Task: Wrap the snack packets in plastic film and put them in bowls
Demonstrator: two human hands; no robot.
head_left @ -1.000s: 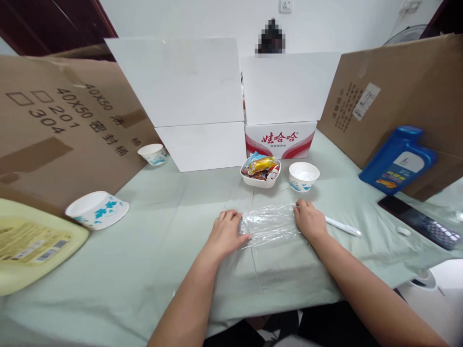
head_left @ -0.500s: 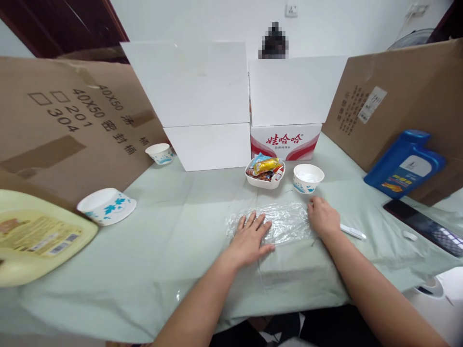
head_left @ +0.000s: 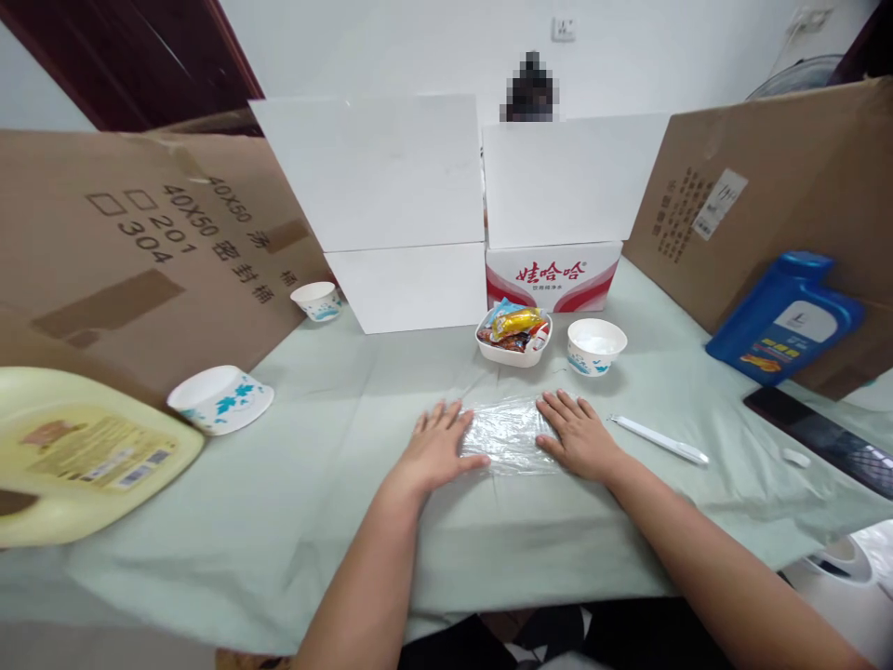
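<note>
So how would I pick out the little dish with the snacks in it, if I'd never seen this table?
Find the white box with red lettering at the back of the pale green table. Right in front of it sits the snack dish, a small white squarish dish. Unlike the round paper bowl beside it, it is heaped with bright wrapped snacks.

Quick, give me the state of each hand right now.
Left hand: open, fingers spread, flat on the left edge of the clear plastic sheet.
Right hand: open, palm down, pressing the sheet's right edge.
</note>
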